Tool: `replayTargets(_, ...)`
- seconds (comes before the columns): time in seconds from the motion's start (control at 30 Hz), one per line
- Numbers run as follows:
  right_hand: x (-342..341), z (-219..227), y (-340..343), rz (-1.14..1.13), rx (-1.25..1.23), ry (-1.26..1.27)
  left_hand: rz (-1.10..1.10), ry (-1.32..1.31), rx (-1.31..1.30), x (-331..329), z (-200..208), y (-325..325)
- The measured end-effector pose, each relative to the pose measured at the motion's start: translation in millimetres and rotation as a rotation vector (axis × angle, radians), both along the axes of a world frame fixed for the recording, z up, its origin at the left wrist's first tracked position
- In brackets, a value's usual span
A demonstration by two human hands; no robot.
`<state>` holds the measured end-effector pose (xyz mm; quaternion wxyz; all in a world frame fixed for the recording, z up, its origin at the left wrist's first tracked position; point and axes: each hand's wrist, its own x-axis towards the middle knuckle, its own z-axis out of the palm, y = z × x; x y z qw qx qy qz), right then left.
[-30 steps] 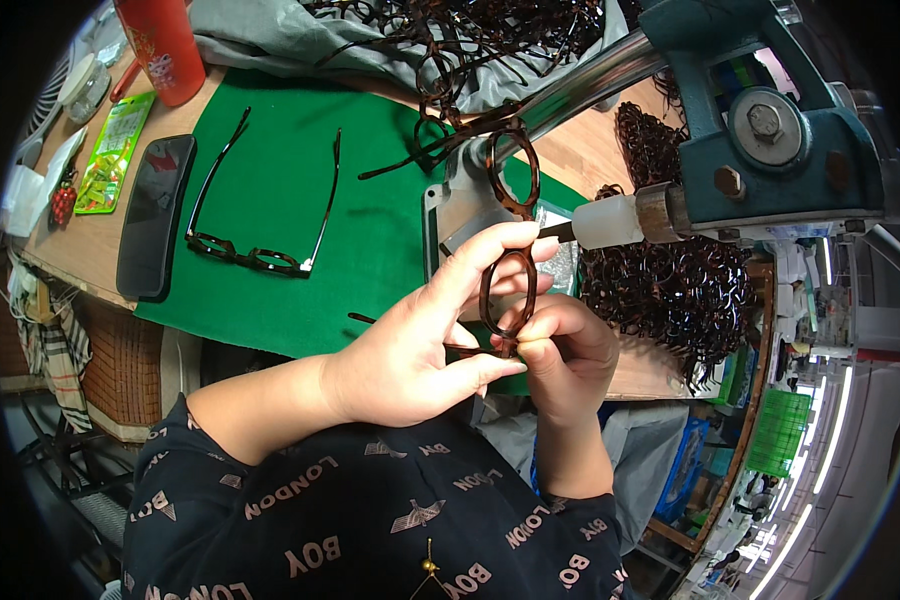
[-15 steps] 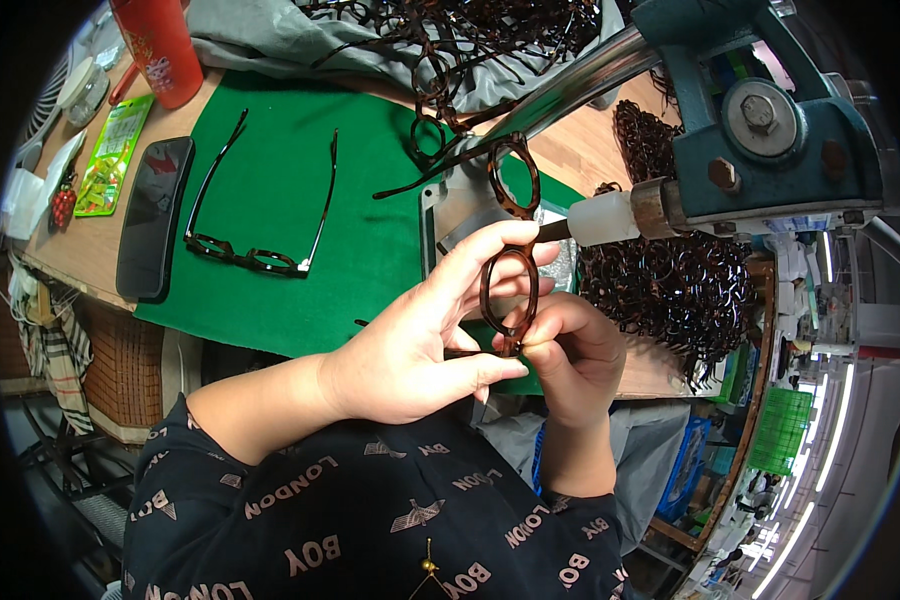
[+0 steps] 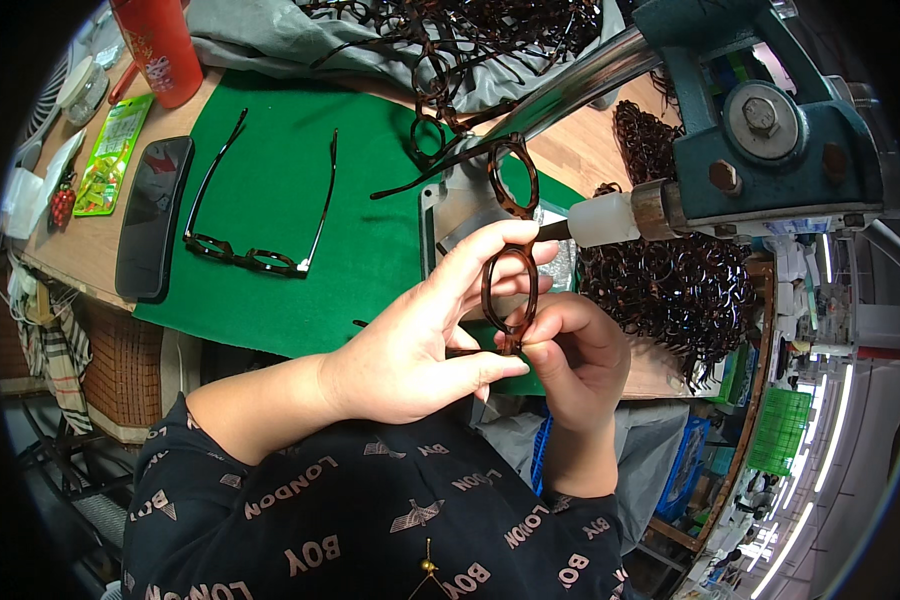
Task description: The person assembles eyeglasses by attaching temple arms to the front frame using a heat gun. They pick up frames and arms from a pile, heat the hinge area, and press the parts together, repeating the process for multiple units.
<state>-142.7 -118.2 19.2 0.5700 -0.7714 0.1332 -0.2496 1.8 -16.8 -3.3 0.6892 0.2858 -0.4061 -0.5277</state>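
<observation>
A tortoiseshell eyeglass frame (image 3: 518, 211) is held upright on its side beneath the arm of a bench press. My left hand (image 3: 400, 350) grips its lower half, with the forefinger up by the bridge and the thumb at the bottom end. At that same bottom corner, near the hinge, my right hand (image 3: 582, 365) pinches with thumb and forefinger. One temple points left from the top of the frame; another passes partly behind my left hand. The press's white plastic sleeve (image 3: 602, 219) lies level with the bridge, and a dark tip from it reaches the bridge.
The green press head (image 3: 760, 165) and its steel column (image 3: 585, 82) rise at right. Piles of tortoiseshell frames (image 3: 670, 290) lie beyond. On the green mat (image 3: 370, 240) rests another pair of glasses (image 3: 235, 256), beside a phone (image 3: 154, 220) and a red cup (image 3: 160, 50).
My right hand has shifted very slightly to the right, still pinching the frame's bottom corner. The left hand and the frame have hardly moved.
</observation>
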Motion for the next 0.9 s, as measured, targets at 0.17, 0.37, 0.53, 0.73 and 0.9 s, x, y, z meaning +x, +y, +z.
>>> replayTargets(0.17,0.4,3.7,4.1,-0.045,0.052,0.017,0.006,-0.017,0.003,0.2,0.3,0.2)
replayTargets(0.37,1.3,7.1,4.1,-0.09,-0.093,0.044,0.026,-0.072,-0.005,-1.8,-2.0,-0.6)
replayTargets(0.53,6.3,9.8,0.6,-0.062,-0.277,-0.024,0.006,-0.02,-0.004,-2.4,-2.3,-2.5)
replayTargets(0.73,6.8,6.6,-2.3,-0.057,-0.151,-0.109,0.035,0.009,-0.087,-3.5,3.8,-7.6)
replayTargets(0.9,11.5,10.2,-0.5,-0.053,0.037,-0.332,0.171,0.11,-0.149,-14.0,13.8,-18.6)
